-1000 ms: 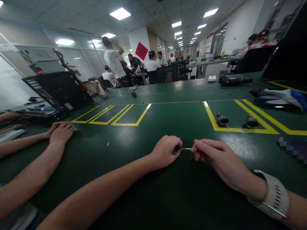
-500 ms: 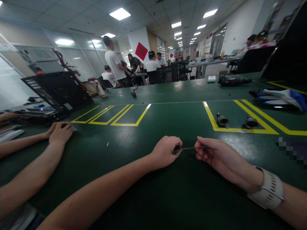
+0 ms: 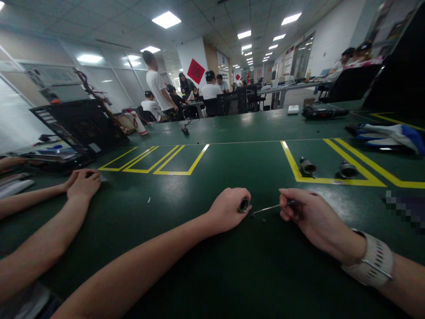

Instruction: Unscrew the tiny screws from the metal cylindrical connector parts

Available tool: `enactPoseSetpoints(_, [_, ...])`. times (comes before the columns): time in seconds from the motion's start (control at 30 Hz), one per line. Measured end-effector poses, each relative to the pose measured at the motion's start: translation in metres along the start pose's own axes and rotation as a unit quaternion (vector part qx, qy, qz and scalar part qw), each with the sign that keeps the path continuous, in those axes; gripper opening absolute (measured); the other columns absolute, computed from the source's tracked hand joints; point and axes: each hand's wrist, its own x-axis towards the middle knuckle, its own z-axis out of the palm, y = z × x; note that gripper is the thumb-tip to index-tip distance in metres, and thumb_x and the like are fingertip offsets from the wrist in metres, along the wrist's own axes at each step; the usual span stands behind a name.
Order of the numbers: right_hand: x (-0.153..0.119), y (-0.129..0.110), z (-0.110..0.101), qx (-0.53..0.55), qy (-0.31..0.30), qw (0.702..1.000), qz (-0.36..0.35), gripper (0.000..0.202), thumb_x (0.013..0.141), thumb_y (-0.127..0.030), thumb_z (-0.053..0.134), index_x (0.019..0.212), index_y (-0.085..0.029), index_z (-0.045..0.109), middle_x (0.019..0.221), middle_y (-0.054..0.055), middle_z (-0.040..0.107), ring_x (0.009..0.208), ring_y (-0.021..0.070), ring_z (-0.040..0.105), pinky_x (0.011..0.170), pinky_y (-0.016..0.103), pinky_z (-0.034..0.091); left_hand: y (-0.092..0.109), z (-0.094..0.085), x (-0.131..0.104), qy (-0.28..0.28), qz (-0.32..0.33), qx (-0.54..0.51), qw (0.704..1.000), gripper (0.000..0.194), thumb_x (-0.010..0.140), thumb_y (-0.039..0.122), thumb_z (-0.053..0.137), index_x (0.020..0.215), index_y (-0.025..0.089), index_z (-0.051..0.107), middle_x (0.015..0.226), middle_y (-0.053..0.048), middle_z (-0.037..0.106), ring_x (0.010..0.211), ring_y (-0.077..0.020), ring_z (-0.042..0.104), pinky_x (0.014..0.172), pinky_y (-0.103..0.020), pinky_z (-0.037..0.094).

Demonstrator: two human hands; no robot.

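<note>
My left hand point(image 3: 227, 210) is closed around a small hollow metal cylinder point(image 3: 244, 204), whose round open end faces right and toward me. Between thumb and fingers of my right hand point(image 3: 303, 210) is a thin metal pick point(image 3: 268, 208), pointing left and slightly down. Its tip is outside the cylinder, at a tiny dark ring-like part point(image 3: 253, 215); whether the part hangs on the tip or lies on the table I cannot tell. Another tiny ring point(image 3: 263, 220) lies on the green table point(image 3: 212, 274) just right of it.
Two metal fittings point(image 3: 308, 166) point(image 3: 348, 169) lie within yellow tape at right. Blue-white gloves point(image 3: 392, 135) and a black tool point(image 3: 323, 112) are farther back. At left, a co-worker's hands point(image 3: 83, 184) rest on the table near a black metal case point(image 3: 83, 128).
The pick's tip has come out of the cylinder's opening and moved down. My right hand has shifted slightly right. A tiny dark part now shows at the tip.
</note>
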Motion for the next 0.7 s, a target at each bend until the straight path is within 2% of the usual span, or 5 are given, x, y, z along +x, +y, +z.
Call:
enactPoseSetpoints(0.1, [0.0,0.001,-0.001,0.025,0.0,1.0,-0.017,0.029,0.072,-0.033,0.066,0.047,-0.018,0.058,0.048,-0.002,0.045,0.047,0.0103,0.039,0.05,0.028,0.034,0.0,-0.001,-0.001,0.008,-0.034,-0.064,0.997,0.018,0.076,0.022,0.062,0.088,0.017,0.05,0.082,0.0,0.057,0.07,-0.0136,0.053,0.061,-0.026,0.041])
enactPoseSetpoints(0.2, [-0.002,-0.001,0.0,0.046,-0.009,0.998,-0.046,0.029,0.073,-0.033,0.065,0.049,-0.019,0.057,0.051,-0.002,0.045,0.049,0.0106,0.038,0.051,0.029,0.035,-0.002,-0.003,0.0,0.002,-0.027,-0.116,0.993,0.022,0.074,0.023,0.064,0.089,0.016,0.049,0.086,-0.001,0.056,0.072,-0.0131,0.053,0.058,-0.024,0.042])
enactPoseSetpoints(0.33, [-0.009,-0.004,0.002,-0.074,-0.041,0.988,-0.128,0.028,0.078,-0.039,0.061,0.058,-0.021,0.062,0.06,0.0,0.053,0.058,0.0142,0.046,0.057,0.03,0.037,-0.006,-0.005,0.001,0.002,0.026,-0.125,0.992,0.022,0.071,0.026,0.068,0.084,0.015,0.054,0.087,-0.002,0.057,0.078,-0.0144,0.052,0.067,-0.026,0.043])
enactPoseSetpoints(0.5, [-0.02,-0.007,0.007,-0.325,-0.098,0.906,-0.254,0.028,0.086,-0.036,0.05,0.066,-0.023,0.063,0.065,0.002,0.058,0.064,0.0171,0.052,0.059,0.031,0.038,-0.005,-0.005,0.002,-0.006,0.059,-0.157,0.986,0.015,0.075,0.02,0.062,0.088,0.015,0.056,0.084,-0.002,0.059,0.077,-0.0129,0.055,0.069,-0.025,0.044])
enactPoseSetpoints(0.7, [-0.029,-0.01,0.017,-0.449,-0.167,0.803,-0.354,0.024,0.088,-0.027,0.046,0.072,-0.023,0.063,0.07,0.004,0.059,0.065,0.018,0.05,0.059,0.033,0.037,-0.004,-0.003,0.002,-0.001,0.053,-0.087,0.995,0.01,0.072,0.016,0.06,0.08,0.016,0.054,0.076,-0.001,0.058,0.071,-0.0133,0.053,0.065,-0.025,0.041])
